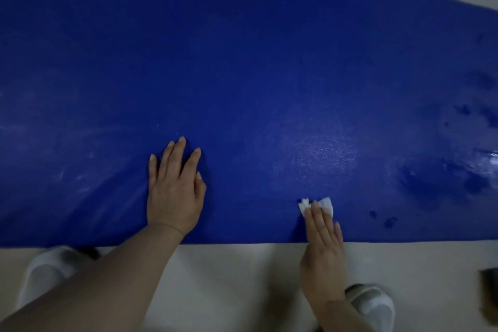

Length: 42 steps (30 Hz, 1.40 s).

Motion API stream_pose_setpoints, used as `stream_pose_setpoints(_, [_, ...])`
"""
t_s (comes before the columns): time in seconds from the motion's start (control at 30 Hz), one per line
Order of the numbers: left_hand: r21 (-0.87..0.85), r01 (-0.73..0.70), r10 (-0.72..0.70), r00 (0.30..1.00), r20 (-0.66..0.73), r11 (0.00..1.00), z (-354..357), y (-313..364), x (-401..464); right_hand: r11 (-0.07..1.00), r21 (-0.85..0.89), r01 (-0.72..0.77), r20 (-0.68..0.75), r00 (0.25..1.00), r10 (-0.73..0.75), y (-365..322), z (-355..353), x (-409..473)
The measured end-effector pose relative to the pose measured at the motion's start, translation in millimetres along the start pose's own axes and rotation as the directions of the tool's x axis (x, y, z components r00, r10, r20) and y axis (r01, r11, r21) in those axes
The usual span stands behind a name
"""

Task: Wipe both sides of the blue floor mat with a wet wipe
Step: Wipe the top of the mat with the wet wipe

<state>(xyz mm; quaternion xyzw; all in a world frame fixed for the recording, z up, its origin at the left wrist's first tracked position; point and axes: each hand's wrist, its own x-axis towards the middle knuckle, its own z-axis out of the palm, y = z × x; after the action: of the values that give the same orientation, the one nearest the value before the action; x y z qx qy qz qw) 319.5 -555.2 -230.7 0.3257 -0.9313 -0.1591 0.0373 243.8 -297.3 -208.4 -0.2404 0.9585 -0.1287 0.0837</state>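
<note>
The blue floor mat (pixel 242 62) lies flat on a pale floor and fills most of the view. My left hand (pixel 175 188) rests flat on the mat near its front edge, fingers straight and spread. My right hand (pixel 323 248) reaches over the front edge with straight fingers and presses a small white wet wipe (pixel 315 206) onto the mat. Only the wipe's far ends show past my fingertips. Darker wet patches (pixel 442 178) mark the mat to the right.
The pale floor (pixel 229 283) runs along the mat's front edge and past its far right corner. Two white slippers (pixel 43 275) (pixel 374 304) stand below the mat. A dark object (pixel 489 294) sits at the right edge.
</note>
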Motion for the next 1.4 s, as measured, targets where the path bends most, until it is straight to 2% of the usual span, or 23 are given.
stream_pose_setpoints(0.07, [-0.007,0.006,-0.006,1.0,-0.005,1.0,2,0,0,0.999,0.036,-0.015,-0.086,0.996,0.018,-29,17,-5])
stream_pose_setpoints(0.1, [-0.006,0.005,-0.005,1.0,-0.008,1.0,2,0,0,0.997,0.064,0.037,-0.094,0.995,-0.031,-51,26,-8])
stream_pose_setpoints(0.17, [-0.003,0.0,0.0,1.0,-0.01,1.0,3,-1,0,0.967,0.125,0.223,-0.019,0.975,-0.222,-100,39,-16])
stream_pose_setpoints(0.23, [-0.009,-0.008,0.008,1.0,-0.002,1.0,3,-3,1,0.9,0.147,0.41,0.074,0.903,-0.423,-125,44,-18])
stream_pose_setpoints(0.3, [-0.013,-0.018,0.018,1.0,0.004,1.0,2,-3,0,0.815,0.121,0.567,0.139,0.803,-0.579,-108,40,-9])
stream_pose_setpoints(0.37, [-0.022,-0.015,0.015,1.0,0.002,1.0,1,-4,0,0.737,0.068,0.672,0.227,0.709,-0.668,-62,23,3])
stream_pose_setpoints(0.43, [-0.017,-0.013,0.013,1.0,0.011,1.0,1,-3,0,0.709,0.033,0.705,0.225,0.686,-0.692,-2,1,13])
stream_pose_setpoints(0.5, [-0.024,-0.009,0.01,1.0,0.029,1.0,0,-1,0,0.757,0.011,0.653,0.26,0.729,-0.633,44,-21,21])
stream_pose_setpoints(0.57, [-0.03,0.009,-0.008,0.999,0.042,1.0,0,-1,0,0.818,-0.006,0.575,0.307,0.78,-0.546,62,-30,22])
stream_pose_setpoints(0.7, [-0.022,0.028,-0.027,0.999,0.043,0.999,-1,2,1,0.877,0.088,0.472,0.204,0.853,-0.48,46,-30,22])
stream_pose_setpoints(0.77, [0.009,0.048,-0.049,0.996,0.08,0.999,-6,4,3,0.923,0.177,0.343,0.105,0.925,-0.364,26,-34,33])
stream_pose_setpoints(0.83, [0.048,0.085,-0.092,0.981,0.172,0.995,-18,12,7,0.968,0.225,0.115,0.145,0.978,-0.15,4,-43,53])
stream_pose_setpoints(0.87, [0.062,0.112,-0.123,0.965,0.232,0.992,-25,18,10,0.969,0.246,-0.029,0.24,0.97,-0.032,-6,-48,63])
stream_pose_setpoints(0.9, [0.074,0.145,-0.16,0.944,0.289,0.987,-32,24,14,0.956,0.236,-0.172,0.357,0.931,0.079,-12,-53,73])
stream_pose_setpoints(0.93, [0.088,0.179,-0.198,0.919,0.34,0.98,-39,31,19,0.945,0.213,-0.25,0.427,0.893,0.14,-18,-58,82])
stream_pose_setpoints(1.0, [0.149,0.224,-0.268,0.851,0.451,0.963,-55,46,28,0.909,0.228,-0.349,0.495,0.845,0.2,-26,-75,100])
stream_pose_setpoints(1.1, [0.223,0.18,-0.276,0.785,0.555,0.958,-81,70,38,0.796,0.343,-0.499,0.588,0.775,0.232,-30,-104,114])
stream_pose_setpoints(1.2, [0.234,0.128,-0.244,0.776,0.582,0.964,-107,103,37,0.808,0.329,-0.49,0.534,0.802,0.269,-25,-129,122])
stream_pose_setpoints(1.23, [0.228,0.111,-0.227,0.779,0.584,0.967,-116,116,35,0.763,0.366,-0.532,0.553,0.784,0.281,-23,-139,124])
stream_pose_setpoints(1.3, [0.207,0.066,-0.178,0.791,0.585,0.976,-134,143,30,0.785,0.298,-0.543,0.652,0.717,0.248,-23,-161,128])
stream_pose_setpoints(1.33, [0.199,0.046,-0.157,0.796,0.585,0.979,-143,156,28,0.845,0.196,-0.497,0.706,0.67,0.23,-26,-171,130])
stream_pose_setpoints(1.37, [0.194,0.031,-0.141,0.8,0.583,0.98,-153,169,26,0.831,0.161,-0.532,0.731,0.63,0.262,-24,-179,130])
stream_pose_setpoints(1.4, [0.191,0.021,-0.13,0.804,0.58,0.981,-164,181,24,0.896,0.09,-0.435,0.736,0.635,0.235,-24,-186,130])
